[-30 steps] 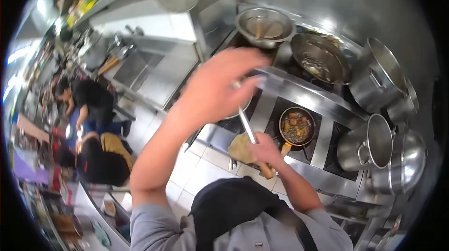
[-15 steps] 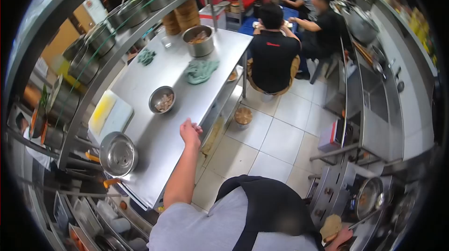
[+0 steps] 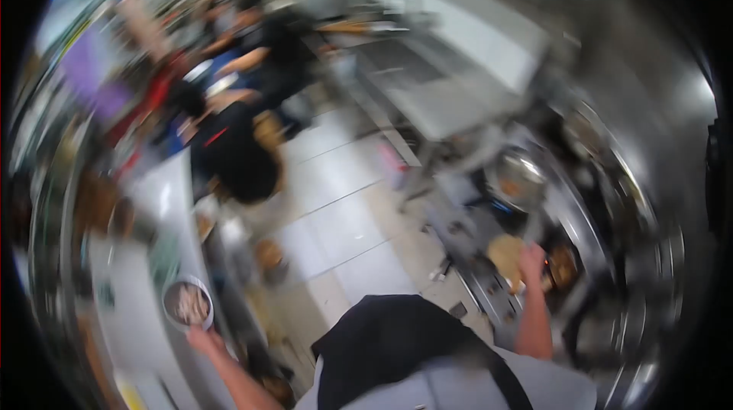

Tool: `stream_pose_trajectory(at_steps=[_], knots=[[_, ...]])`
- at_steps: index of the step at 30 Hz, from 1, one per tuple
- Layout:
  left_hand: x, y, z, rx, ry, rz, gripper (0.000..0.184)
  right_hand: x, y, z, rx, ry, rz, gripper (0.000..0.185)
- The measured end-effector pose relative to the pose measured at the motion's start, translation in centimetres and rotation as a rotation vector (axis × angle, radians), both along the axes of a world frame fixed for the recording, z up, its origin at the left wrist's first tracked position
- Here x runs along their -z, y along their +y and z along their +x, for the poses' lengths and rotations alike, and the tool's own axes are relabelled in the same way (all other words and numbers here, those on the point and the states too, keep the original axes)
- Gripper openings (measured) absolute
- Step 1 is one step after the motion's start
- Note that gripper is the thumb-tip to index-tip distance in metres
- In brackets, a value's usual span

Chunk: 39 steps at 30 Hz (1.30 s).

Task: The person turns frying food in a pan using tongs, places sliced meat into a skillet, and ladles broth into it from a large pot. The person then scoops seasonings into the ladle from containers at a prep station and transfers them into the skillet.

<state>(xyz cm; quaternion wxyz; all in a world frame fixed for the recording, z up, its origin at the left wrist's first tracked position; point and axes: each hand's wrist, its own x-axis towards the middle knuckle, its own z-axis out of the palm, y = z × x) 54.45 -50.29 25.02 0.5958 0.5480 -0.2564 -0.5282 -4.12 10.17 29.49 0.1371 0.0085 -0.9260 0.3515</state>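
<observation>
My left hand (image 3: 205,340) is closed on the near rim of a metal bowl (image 3: 167,305) at the edge of the steel table. Pale pieces of meat (image 3: 188,304) lie inside it. On the right, my right hand (image 3: 532,263) is closed at the end of the handle of a shiny wok (image 3: 518,179), which sits on the stove with a little orange-brown food in it. A beige rounded thing (image 3: 504,259), perhaps a cloth, lies right beside that hand; blur hides what it is.
The steel table (image 3: 130,334) runs along the left, with a green cloth (image 3: 164,253) on it. Several people in dark clothes, one in a black shirt (image 3: 240,154), sit ahead. A small round container (image 3: 269,255) stands on the tiled floor (image 3: 336,219). The stove (image 3: 473,257) is at right.
The view has swung to the right and blurred. My left hand, earlier empty over the table edge, now grips the bowl of meat. My right hand stays at the wok handle.
</observation>
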Motion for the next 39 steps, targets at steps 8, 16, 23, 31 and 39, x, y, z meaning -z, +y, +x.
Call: stream_pose_trajectory(at_steps=[8, 16, 23, 31, 39], knots=[[-1.1, 14.7, -44.4, 1.219, 0.141, 0.035, 0.031, -2.8, 3.2, 1.4, 0.161, -0.289, -0.168, 0.024], [-9.8, 33.8, -76.6, 1.123, -0.520, -1.269, 0.009, -4.7, 8.1, 1.1, 0.152, -0.363, -0.142, 0.020], [-7.8, 43.6, -83.5, 1.213, -0.805, -1.368, 0.015, -5.6, 9.1, 0.9, 0.051, -0.402, -0.219, 0.021], [-9.1, 44.5, -86.7, 1.164, -0.779, -1.452, 0.016, -6.4, 11.6, 1.1, 0.051, -0.444, -0.197, 0.024], [-10.3, 38.2, -85.0, 1.186, -0.616, -1.067, 0.009, -2.2, 11.3, -0.6, 0.002, -0.295, -0.015, 0.027]])
